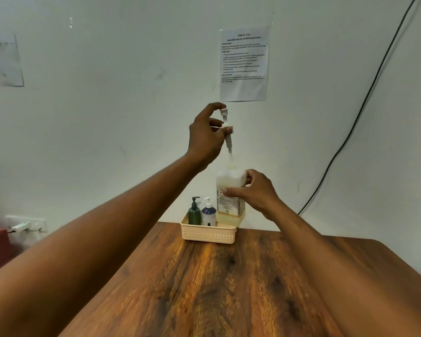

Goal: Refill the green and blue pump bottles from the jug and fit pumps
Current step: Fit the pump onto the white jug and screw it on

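1. Your left hand [206, 136] pinches a white plastic pump [226, 127], raised directly above the translucent jug of pale liquid [230, 195].
2. Your right hand [252, 193] grips that jug's side.
3. Left of the right hand and below the left: dark green pump bottle [194, 212] and blue pump bottle [208, 214], both pump-fitted, in a cream slotted plastic basket [208, 234].

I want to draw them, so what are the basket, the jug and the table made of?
Basket: probably plastic, cream and matte, with rows of small moulded holes in its wall.
Jug: likely see-through plastic, since pale yellowish liquid shows through its cloudy sides.
Table: looks like wood or a wood-print laminate, brown with dark grain streaks and a slight sheen.
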